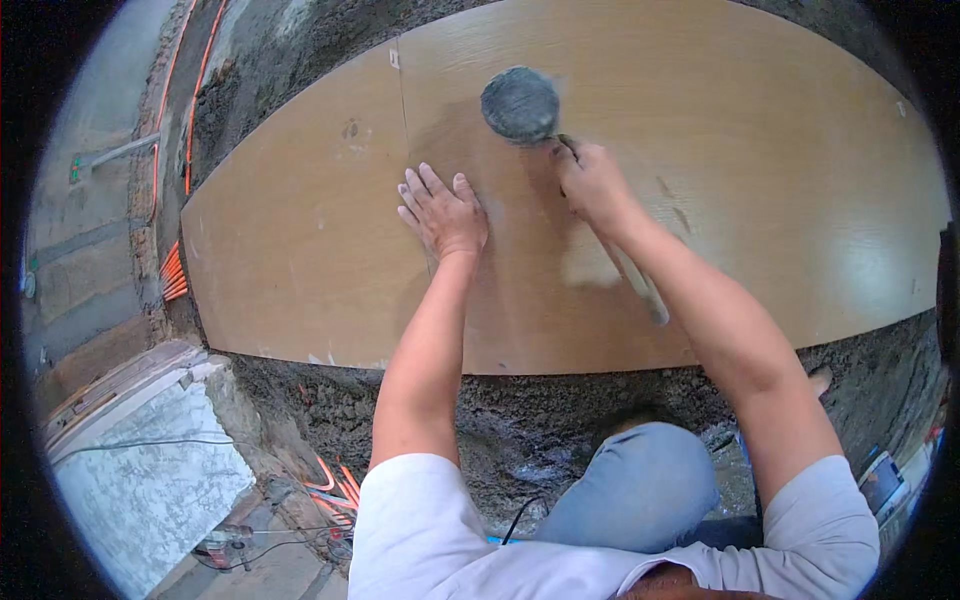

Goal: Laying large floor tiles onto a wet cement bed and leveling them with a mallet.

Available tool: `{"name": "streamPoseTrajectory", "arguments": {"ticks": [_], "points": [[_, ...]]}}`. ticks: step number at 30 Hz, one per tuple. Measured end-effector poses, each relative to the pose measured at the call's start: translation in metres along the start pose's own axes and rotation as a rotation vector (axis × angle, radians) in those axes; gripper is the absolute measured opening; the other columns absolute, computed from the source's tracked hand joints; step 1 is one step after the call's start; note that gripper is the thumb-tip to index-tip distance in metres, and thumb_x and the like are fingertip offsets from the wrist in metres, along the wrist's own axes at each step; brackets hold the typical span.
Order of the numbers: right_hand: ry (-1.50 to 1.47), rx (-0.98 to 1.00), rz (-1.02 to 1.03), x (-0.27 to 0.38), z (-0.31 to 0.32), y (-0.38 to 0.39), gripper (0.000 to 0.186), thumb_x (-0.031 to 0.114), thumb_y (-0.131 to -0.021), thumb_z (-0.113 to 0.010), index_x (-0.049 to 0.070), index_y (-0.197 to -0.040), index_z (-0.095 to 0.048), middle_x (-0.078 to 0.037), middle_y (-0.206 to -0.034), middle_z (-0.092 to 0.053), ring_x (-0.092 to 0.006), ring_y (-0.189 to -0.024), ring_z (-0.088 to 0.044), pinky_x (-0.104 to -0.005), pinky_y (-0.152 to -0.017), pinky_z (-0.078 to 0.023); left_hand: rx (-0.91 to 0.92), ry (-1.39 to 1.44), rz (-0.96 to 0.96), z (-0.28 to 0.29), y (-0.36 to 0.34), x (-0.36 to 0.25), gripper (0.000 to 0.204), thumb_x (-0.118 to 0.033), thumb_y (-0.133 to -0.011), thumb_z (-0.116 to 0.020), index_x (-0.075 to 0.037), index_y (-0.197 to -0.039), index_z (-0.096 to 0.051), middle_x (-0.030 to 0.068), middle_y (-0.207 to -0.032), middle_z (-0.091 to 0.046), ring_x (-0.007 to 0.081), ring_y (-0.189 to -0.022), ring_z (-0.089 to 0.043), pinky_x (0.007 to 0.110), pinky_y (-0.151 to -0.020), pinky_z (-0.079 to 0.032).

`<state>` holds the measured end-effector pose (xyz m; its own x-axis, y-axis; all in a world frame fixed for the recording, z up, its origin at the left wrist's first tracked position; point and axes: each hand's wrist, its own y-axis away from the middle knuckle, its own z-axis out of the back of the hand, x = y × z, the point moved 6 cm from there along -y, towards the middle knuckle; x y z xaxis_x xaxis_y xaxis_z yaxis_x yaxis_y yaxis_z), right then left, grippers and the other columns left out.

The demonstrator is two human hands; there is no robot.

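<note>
My right hand (596, 192) is wrapped round the handle of a mallet (520, 105). Its round, grey, dusty head is over a large tan, wood-grained slab (760, 130); whether it touches the surface I cannot tell. The pale end of the handle sticks out below my wrist, toward me. To the left of the mallet, my left hand (444, 213) lies flat on the slab with its fingers spread, beside a thin seam line that runs away from me. Grey dust whitens its fingertips.
Dark, rough, damp-looking mortar (520, 410) surrounds the slab. Orange pipes (174, 272) run along the left, with more at the lower left beside a pale mottled board (150, 480) crossed by a cable. My bent knee (640, 480) is close to the slab's near edge.
</note>
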<state>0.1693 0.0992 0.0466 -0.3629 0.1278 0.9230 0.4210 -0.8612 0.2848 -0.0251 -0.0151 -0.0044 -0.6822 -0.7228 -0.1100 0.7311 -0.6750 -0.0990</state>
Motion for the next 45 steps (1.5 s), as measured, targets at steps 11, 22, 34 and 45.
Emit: {"name": "streamPoseTrajectory", "arguments": {"ticks": [11,22,34,45], "points": [[0.149,0.207,-0.205,-0.021,0.018,0.024,0.04,0.031,-0.09,-0.047,-0.006,-0.084,-0.061,-0.026,-0.073,-0.062,-0.0363,-0.068,-0.064,-0.0441,-0.065,-0.049,-0.042,0.048,0.01,-0.004,0.0,-0.01,0.067,-0.05,-0.088,-0.044,-0.006,-0.138,-0.037,0.0144,-0.147,-0.031,0.0322,-0.137,-0.025,0.05,-0.112,-0.015],[0.02,0.116,-0.071,-0.015,0.057,0.103,0.04,0.036,-0.093,-0.047,-0.001,-0.082,-0.059,-0.006,-0.057,-0.053,-0.0119,-0.048,-0.05,-0.0287,-0.046,-0.039,0.789,0.178,-0.866,0.067,0.235,-0.161,0.054,-0.044,-0.088,-0.045,-0.003,-0.124,-0.051,0.0182,-0.133,-0.046,0.0351,-0.128,-0.037,0.052,-0.108,-0.024],[0.109,0.352,-0.015,-0.03,-0.015,0.161,0.037,0.032,-0.093,-0.045,-0.001,-0.09,-0.062,-0.007,-0.061,-0.058,-0.0138,-0.046,-0.051,-0.0295,-0.046,-0.042,0.256,0.462,-1.068,0.027,0.297,-0.131,0.056,-0.044,-0.086,-0.046,-0.011,-0.13,-0.048,0.0124,-0.137,-0.046,0.0276,-0.129,-0.04,0.045,-0.111,-0.022],[0.008,0.274,-0.09,0.004,0.032,0.171,0.035,0.033,-0.093,-0.049,0.001,-0.095,-0.061,-0.002,-0.058,-0.053,-0.0098,-0.046,-0.047,-0.0257,-0.044,-0.037,0.091,0.237,-0.258,0.009,0.189,-0.044,0.077,-0.052,-0.088,-0.037,0.002,-0.142,-0.026,0.025,-0.151,-0.013,0.0423,-0.139,-0.01,0.053,-0.113,-0.003]]}}
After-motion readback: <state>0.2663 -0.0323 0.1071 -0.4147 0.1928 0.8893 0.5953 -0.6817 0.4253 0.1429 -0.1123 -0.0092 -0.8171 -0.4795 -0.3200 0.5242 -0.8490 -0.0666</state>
